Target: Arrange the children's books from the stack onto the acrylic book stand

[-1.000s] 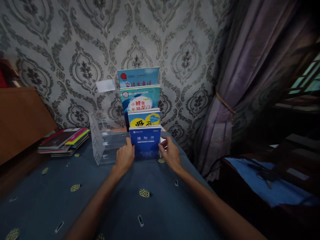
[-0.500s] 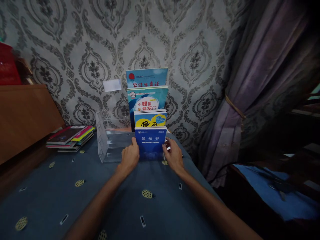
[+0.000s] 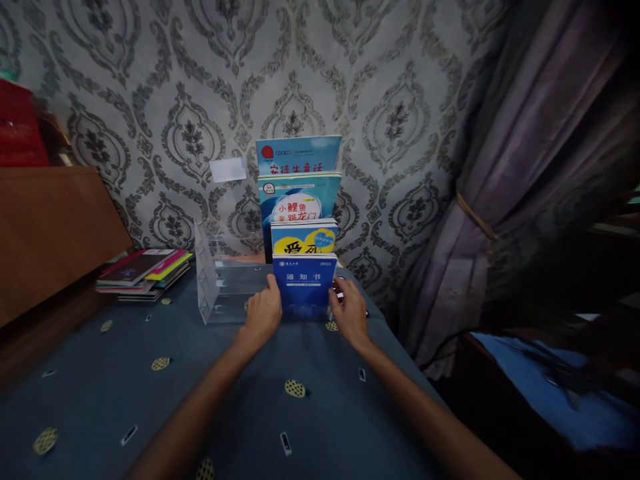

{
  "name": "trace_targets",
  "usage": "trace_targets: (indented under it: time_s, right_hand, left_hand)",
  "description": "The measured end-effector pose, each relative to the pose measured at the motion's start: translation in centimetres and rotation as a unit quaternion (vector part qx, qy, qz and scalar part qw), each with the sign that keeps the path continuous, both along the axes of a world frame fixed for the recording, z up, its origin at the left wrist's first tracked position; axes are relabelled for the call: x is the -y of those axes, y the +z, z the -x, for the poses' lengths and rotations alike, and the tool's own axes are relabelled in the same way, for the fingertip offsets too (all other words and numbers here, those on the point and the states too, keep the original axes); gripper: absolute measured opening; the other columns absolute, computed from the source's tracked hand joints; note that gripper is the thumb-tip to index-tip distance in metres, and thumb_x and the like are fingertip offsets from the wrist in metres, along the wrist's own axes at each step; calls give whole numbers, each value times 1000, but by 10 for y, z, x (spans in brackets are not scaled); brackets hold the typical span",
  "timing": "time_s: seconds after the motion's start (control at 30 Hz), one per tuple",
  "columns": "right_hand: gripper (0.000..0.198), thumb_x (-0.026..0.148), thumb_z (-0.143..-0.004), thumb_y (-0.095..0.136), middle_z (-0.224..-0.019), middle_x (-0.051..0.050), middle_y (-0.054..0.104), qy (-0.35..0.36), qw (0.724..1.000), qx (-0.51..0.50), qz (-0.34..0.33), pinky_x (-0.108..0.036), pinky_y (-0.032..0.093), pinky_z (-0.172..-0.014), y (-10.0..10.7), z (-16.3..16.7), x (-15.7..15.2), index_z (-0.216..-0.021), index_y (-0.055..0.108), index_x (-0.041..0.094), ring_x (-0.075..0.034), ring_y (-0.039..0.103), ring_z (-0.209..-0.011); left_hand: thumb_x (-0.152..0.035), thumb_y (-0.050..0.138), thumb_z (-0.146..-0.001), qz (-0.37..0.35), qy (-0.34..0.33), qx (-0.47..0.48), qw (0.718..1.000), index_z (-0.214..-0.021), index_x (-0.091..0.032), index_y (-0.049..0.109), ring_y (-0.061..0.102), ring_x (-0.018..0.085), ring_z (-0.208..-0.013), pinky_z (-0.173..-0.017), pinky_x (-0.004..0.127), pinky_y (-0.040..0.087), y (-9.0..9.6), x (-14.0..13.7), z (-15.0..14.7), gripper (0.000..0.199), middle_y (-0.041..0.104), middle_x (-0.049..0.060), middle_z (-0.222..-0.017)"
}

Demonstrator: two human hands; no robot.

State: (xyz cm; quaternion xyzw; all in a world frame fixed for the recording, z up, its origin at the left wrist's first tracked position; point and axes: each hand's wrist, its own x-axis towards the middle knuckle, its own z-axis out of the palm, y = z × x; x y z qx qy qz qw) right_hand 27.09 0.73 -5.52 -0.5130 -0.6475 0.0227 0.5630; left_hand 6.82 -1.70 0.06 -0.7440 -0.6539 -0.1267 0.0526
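A dark-blue booklet [image 3: 305,293] marked 2022 stands upright in the front tier of a clear stepped rack [image 3: 204,280]. My left hand [image 3: 264,310], fingers curled and thumb up, grips its left edge. At its right edge my right hand [image 3: 349,310] pinches with thumb and fingers; some fingertips are hidden behind it. Rising in tiers behind are a yellow-and-blue book [image 3: 304,239], a teal storybook [image 3: 300,197] and a light-blue book [image 3: 300,155] at the back. The left half of the rack shows its bare transparent steps.
A pile of books and magazines [image 3: 145,273] lies left of the rack. Dark patterned cloth [image 3: 240,413] covers the table. Further left is a wooden cabinet [image 3: 50,227] with a red box [image 3: 20,127] on it. A tied curtain [image 3: 460,267] hangs at right, near a blue cloth [image 3: 545,393].
The view has shifted slightly, so the rack and books appear a little further right. Both hands keep their places at the booklet's edges.
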Motion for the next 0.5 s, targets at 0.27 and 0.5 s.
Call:
trace_targets:
  time_s: [0.27, 0.5]
  right_hand:
    - [34, 26, -91, 49, -101, -11, 68, 1, 1000, -2, -3, -40, 56, -72, 1, 0, 2, -118, 68, 18, -26, 64, -83]
    - [35, 26, -91, 48, -101, -12, 67, 0, 1000, 0, -1, -42, 56, -75, 1, 2, 4, -119, 69, 18, -27, 65, -86]
  left_hand:
    - [-13, 35, -98, -7, -5, -14, 1000, -129, -7, 45, 75, 29, -89, -75, 35, 56, -1, 0, 1, 33, 74, 19, -96]
    - [-10, 35, -97, -4, -2, -14, 1000, -138, -4, 40, 75, 31, -92, -78, 38, 56, 0, 1, 0, 42, 74, 19, -99]
